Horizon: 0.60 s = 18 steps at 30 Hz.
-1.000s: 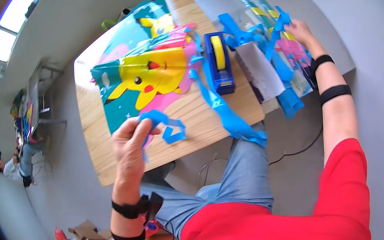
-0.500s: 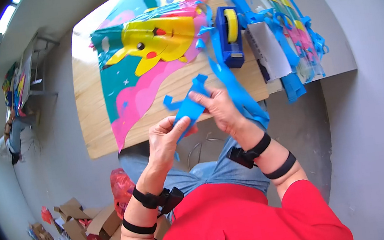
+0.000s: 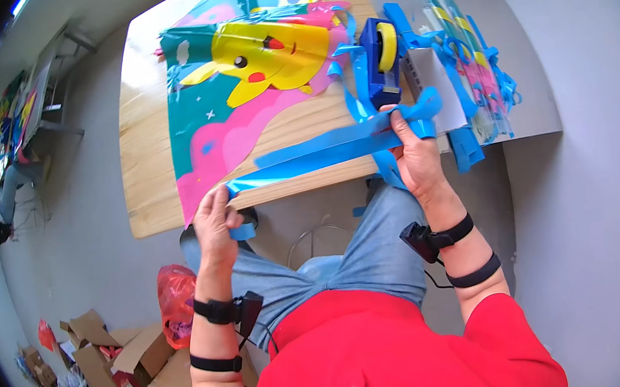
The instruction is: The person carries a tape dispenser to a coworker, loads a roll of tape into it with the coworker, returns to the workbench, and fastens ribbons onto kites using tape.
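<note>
A long blue strip (image 3: 314, 162) stretches between my two hands above the front edge of the wooden table. My left hand (image 3: 216, 220) pinches its left end, and a short blue piece hangs below those fingers. My right hand (image 3: 415, 150) is closed on the strip's right part, where more blue film loops above the fingers. Behind the strip lies a glossy printed sheet (image 3: 261, 63) with a yellow character on teal and pink. Beside it stands a blue tape dispenser (image 3: 382, 74) with a yellow roll. More blue strips lie around the dispenser.
Right of the wooden table (image 3: 157, 190), a grey surface (image 3: 536, 97) holds a white box (image 3: 437, 87) and clear-wrapped colourful items (image 3: 468, 55). A red plastic bag (image 3: 177, 301) and cardboard boxes (image 3: 147, 356) are on the floor at lower left. Another person sits at far left.
My right hand came from the wrapped items to meet my left hand, then moved right. The blue film, bunched between my hands half a second ago, is now drawn out lengthwise.
</note>
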{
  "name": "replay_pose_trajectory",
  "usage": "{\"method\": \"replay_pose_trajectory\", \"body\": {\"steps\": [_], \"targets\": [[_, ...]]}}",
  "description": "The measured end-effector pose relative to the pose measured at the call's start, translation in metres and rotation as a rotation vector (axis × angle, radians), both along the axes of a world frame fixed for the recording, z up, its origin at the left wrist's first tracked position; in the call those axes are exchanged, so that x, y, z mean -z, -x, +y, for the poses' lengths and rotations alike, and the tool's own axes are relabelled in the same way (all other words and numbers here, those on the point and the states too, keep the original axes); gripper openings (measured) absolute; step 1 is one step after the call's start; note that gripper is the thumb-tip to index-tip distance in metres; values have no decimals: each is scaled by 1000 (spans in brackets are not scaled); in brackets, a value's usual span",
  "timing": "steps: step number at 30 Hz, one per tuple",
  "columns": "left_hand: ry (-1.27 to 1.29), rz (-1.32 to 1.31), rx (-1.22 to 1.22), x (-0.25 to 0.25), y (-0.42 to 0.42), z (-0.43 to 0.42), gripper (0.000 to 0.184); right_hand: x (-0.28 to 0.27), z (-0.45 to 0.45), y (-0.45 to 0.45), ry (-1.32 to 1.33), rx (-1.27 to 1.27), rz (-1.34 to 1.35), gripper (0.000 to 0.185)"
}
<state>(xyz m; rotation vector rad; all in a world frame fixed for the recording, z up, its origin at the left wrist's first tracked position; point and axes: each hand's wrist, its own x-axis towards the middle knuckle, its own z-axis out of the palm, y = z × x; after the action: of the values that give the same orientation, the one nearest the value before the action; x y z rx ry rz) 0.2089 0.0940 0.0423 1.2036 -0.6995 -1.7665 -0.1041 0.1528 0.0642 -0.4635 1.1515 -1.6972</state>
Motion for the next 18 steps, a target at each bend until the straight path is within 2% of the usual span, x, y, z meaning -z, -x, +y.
{"method": "replay_pose_trajectory", "body": {"steps": [5,7,8,9,11,13,17,18], "targets": [[123,-57,-110,5,-39,-15,18,-13,1,70,-14,224,17,19],[139,105,-101,5,-63,-26,20,-11,1,109,21,365,-15,17],[138,62,-178,-9,-60,-25,20,-12,0,133,-45,437,7,16],[135,14,-260,-26,-60,-24,20,-6,-1,165,-104,434,102,16],[171,50,-184,-38,-79,-26,22,10,-2,236,-232,408,276,16],[229,99,-103,-62,-70,-22,25,3,-14,277,-493,358,624,17],[241,64,-12,-83,-48,-13,28,1,-38,332,-979,42,1834,18],[247,32,-59,-80,-41,-11,27,11,-46,350,-946,-32,1847,24]]}}
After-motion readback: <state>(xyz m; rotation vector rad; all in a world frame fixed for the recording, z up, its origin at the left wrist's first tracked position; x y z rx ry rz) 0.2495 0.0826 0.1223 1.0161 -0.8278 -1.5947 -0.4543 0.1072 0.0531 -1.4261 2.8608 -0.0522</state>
